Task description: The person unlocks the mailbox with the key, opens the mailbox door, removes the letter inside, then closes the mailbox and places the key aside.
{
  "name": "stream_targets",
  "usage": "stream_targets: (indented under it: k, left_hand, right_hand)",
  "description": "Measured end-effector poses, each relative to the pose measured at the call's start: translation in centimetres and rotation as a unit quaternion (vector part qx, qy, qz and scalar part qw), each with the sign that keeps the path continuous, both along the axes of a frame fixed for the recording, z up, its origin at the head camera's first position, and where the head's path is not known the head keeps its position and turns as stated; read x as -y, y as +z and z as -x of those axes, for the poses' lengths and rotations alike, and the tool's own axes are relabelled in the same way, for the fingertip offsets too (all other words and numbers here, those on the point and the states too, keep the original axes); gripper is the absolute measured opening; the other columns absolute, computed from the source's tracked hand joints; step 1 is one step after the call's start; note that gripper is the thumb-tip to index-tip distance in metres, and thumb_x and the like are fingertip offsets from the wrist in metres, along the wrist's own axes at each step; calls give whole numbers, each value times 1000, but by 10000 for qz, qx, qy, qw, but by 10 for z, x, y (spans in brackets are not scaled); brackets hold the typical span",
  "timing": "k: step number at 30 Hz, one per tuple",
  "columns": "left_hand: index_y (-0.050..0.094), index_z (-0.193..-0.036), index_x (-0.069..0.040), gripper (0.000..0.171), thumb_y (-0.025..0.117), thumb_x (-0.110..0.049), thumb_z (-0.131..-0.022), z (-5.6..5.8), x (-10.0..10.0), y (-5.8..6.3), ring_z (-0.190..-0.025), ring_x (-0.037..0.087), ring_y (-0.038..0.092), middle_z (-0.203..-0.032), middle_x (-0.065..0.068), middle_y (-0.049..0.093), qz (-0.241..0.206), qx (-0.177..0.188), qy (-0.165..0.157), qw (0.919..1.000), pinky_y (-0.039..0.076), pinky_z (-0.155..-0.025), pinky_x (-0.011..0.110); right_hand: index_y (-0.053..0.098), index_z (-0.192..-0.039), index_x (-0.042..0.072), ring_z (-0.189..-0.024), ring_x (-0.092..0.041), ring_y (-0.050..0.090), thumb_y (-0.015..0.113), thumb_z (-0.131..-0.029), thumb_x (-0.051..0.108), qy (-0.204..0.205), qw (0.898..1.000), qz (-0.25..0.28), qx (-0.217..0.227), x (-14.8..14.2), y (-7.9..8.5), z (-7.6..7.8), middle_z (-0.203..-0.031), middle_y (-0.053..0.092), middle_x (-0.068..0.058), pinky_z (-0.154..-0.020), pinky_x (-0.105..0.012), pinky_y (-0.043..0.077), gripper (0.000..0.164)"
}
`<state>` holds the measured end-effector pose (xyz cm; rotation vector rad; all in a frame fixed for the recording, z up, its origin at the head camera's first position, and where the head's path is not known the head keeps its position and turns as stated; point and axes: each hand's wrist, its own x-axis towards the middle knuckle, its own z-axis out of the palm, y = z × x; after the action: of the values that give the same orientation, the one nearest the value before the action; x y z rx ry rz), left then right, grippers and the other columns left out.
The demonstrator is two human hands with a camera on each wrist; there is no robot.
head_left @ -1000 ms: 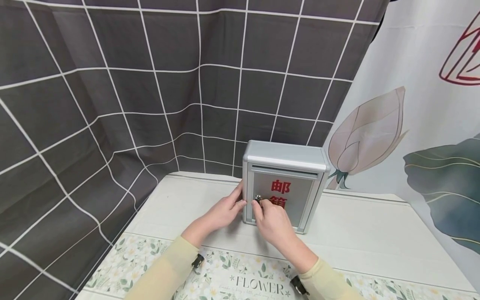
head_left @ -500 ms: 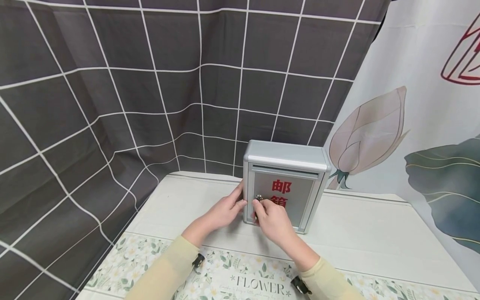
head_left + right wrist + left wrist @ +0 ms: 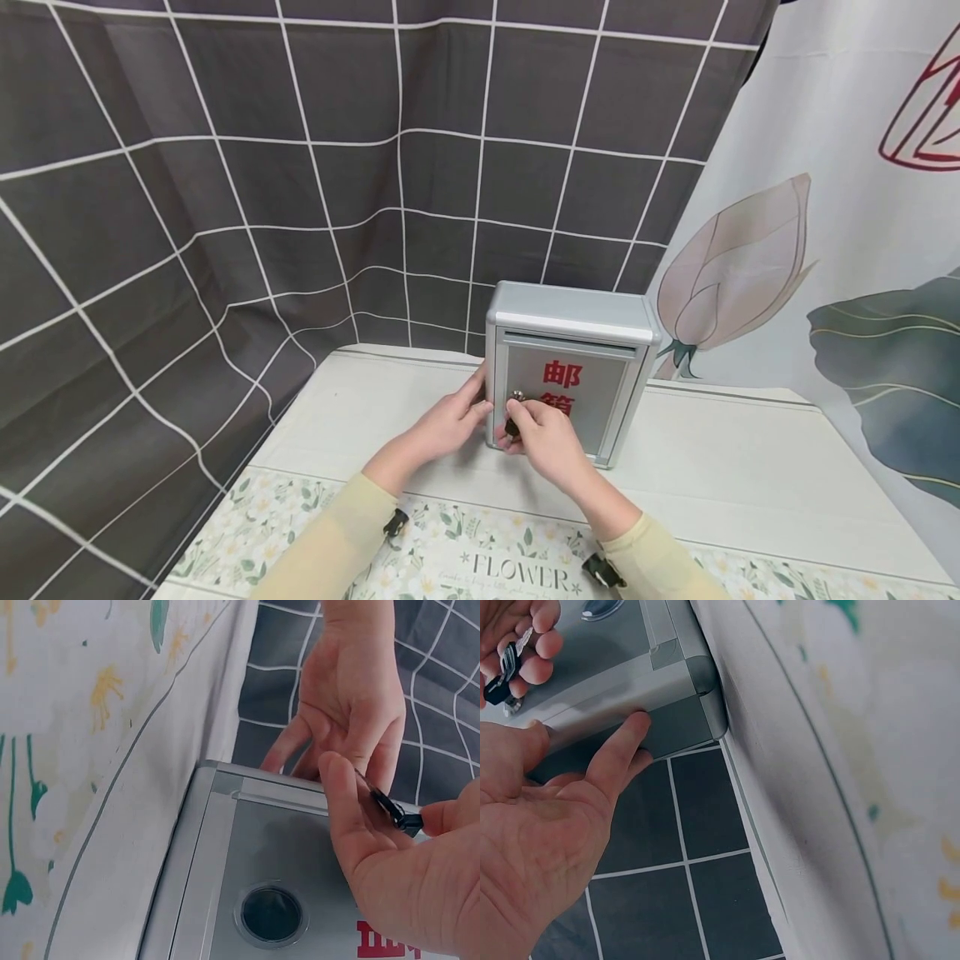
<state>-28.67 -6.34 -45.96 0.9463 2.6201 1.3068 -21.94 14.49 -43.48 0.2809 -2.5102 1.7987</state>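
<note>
Pinching a black-headed key point(image 3: 406, 822) between the right hand's point(image 3: 551, 437) fingers, in front of the mailbox point(image 3: 592, 375), just below its lock point(image 3: 517, 394). Bracing the mailbox's left side with the left hand point(image 3: 450, 423), fingers extended. Best to steady the mailbox first — then work square to the lock, without forcing. Silvery along the blade point(image 3: 525, 639), against a silver-grey, red-lettered front.

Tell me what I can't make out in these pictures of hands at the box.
Head view: the lower part of the second red character and part of the key, covered by the right hand.
Head view: the small print under FLOWER, too faint.
Right wrist view: what lies behind the window, too dark.
Left wrist view: the rest of the box, cut off by the edge.
</note>
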Motion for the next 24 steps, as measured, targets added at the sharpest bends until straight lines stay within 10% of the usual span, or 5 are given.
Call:
stream_targets:
  k: [6, 13, 24]
  left_hand:
    - [7, -182, -29, 75, 50, -31, -121, 0, 1, 0, -111, 37, 80, -174, 19, 41, -35, 60, -21, 10000, 54, -118, 57]
    - [8, -181, -31, 74, 50, -33, -121, 0, 0, -1, -142, 36, 64, -172, 16, 47, -22, 4, -14, 10000, 50, -123, 56]
    - [12, -181, -30, 73, 52, -33, -120, 1, 0, -1, -113, 30, 79, -170, 17, 50, 1, 24, 106, 9999, 50, -121, 59]
  right_hand:
    - [72, -108, -6, -80, -23, 81, 51, -120, 31, 187, 9985, 447, 237, -1, 1, 0, -90, 82, -12, -73, -35, 70, 44]
    - [71, -114, -11, -86, -33, 82, 52, -119, 28, 239, 9928, 957, 675, -1, 1, 1, -97, 82, -21, -77, -40, 71, 43]
    - [68, -116, -15, -88, -31, 83, 51, -118, 23, 460, 9876, 1262, 817, -4, -1, 6, -98, 82, -24, -79, -39, 71, 41]
